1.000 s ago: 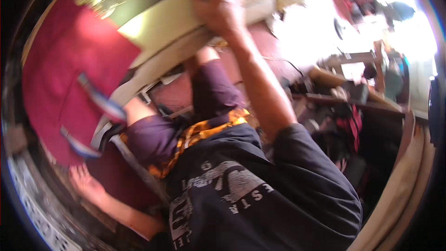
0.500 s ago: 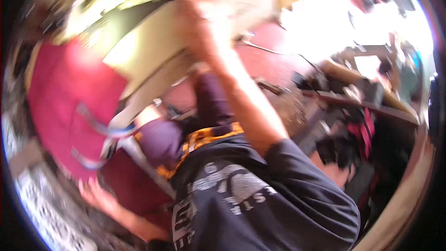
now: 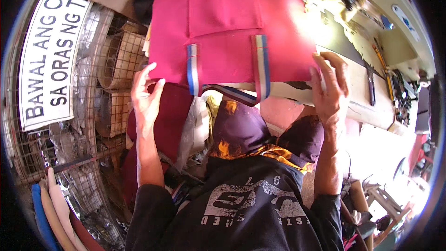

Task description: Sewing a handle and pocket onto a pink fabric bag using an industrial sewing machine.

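A wide red fabric bag panel [image 3: 223,14] stretches out in front of me, with a stitched pocket-like rectangle on it. A white, blue and red striped webbing strap [image 3: 262,67] is attached along its near part and hangs in a loop below the near edge. My left hand [image 3: 147,93] is at the panel's near left corner, thumb and forefinger on either side of the cloth. At the near right corner my right hand [image 3: 331,83] has bent fingers closed on the edge. Parts of its fingertips are hard to make out.
A pale sewing machine [image 3: 390,9] stands at the upper right beside a bright lamp glow. Thin tools [image 3: 371,86] lie on the light tabletop [image 3: 353,72]. More dark red cloth [image 3: 172,116] hangs at my left, near a wire-mesh wall [image 3: 104,111] with a white sign [image 3: 53,60].
My view has turned left. My right hand has come off the pale tabletop to the red panel's right corner. My left hand has risen to its left corner, and the panel is now before me.
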The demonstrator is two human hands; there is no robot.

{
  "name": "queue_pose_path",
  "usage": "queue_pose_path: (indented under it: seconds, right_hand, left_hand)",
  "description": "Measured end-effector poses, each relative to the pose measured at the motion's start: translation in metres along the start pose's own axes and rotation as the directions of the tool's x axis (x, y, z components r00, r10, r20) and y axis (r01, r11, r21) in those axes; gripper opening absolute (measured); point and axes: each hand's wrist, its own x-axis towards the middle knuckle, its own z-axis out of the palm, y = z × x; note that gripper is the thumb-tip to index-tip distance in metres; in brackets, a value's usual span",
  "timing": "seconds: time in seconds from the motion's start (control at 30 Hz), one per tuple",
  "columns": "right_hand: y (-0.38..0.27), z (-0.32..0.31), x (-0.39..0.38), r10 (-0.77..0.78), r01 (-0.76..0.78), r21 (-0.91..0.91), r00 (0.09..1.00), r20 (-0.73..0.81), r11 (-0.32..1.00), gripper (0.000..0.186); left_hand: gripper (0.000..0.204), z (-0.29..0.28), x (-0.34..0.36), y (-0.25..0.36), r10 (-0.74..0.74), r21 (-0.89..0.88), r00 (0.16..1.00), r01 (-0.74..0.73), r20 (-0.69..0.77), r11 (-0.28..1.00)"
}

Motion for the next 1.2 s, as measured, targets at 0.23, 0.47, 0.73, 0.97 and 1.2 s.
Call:
queue_pose_path:
  seconds: [0.23, 0.47, 0.73, 0.97, 1.2]
  right_hand:
    - [-0.004, 0.012, 0.018, -0.153, 0.139, 0.074, 0.958, 0.243, 0.987, 0.033]
    - [-0.009, 0.011, 0.02, -0.093, 0.056, 0.128, 0.95, 0.299, 0.99, 0.034]
    - [-0.008, 0.017, 0.016, -0.038, -0.002, 0.177, 0.974, 0.224, 0.984, 0.025]
    - [-0.006, 0.018, 0.008, -0.148, 0.137, 0.074, 0.974, 0.171, 0.988, 0.021]
    - [-0.05, 0.011, 0.023, -0.302, 0.301, 0.028, 0.946, 0.115, 0.953, 0.029]
  left_hand:
    - [0.047, -0.004, 0.004, 0.017, 0.192, 0.22, 0.979, -0.202, 0.068, 0.954]
    - [0.037, -0.011, 0.002, 0.02, 0.123, 0.227, 0.991, -0.133, 0.054, 0.965]
    - [0.024, -0.013, 0.001, 0.019, 0.168, 0.315, 0.985, -0.17, 0.032, 0.934]
    - [0.019, -0.012, -0.006, 0.019, 0.257, 0.364, 0.966, -0.229, -0.029, 0.903]
    - [0.037, 0.034, -0.054, 0.054, 0.334, 0.406, 0.921, -0.232, -0.199, 0.884]
